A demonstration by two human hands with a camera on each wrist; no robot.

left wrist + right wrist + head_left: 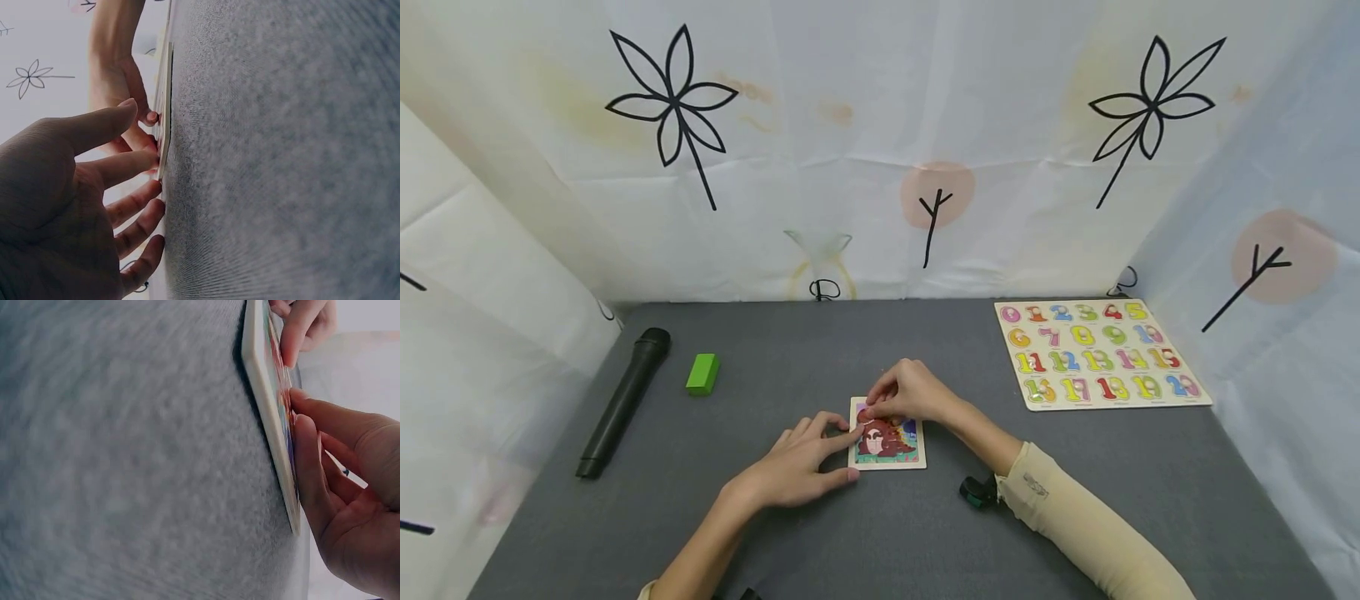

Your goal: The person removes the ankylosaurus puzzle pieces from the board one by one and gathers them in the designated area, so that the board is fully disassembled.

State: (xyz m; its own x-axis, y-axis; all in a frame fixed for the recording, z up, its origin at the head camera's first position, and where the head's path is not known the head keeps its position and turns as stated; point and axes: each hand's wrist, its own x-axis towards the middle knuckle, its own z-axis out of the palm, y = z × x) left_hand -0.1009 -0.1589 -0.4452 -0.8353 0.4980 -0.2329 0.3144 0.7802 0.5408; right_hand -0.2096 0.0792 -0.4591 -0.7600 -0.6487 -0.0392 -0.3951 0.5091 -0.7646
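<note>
Small puzzle board (891,457) flat on the grey tabletop (760,358), well in from the far edge, between the hands. Left hand (801,467): fingers apart, index on board's left side. Right hand (917,393): fingers bent, thumb and index tips close together over board's far-left part; cannot tell if they pinch anything. Right wrist view gives board's thickness; head view, its picture, partly finger-covered. Tabletop's near edge cut off.

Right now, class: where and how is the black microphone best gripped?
Mid-handle, from above, probably with the nearer left hand: the black microphone lies slanted on the table, its thicker head at the far end, so closing across the slim body looks surest.
</note>
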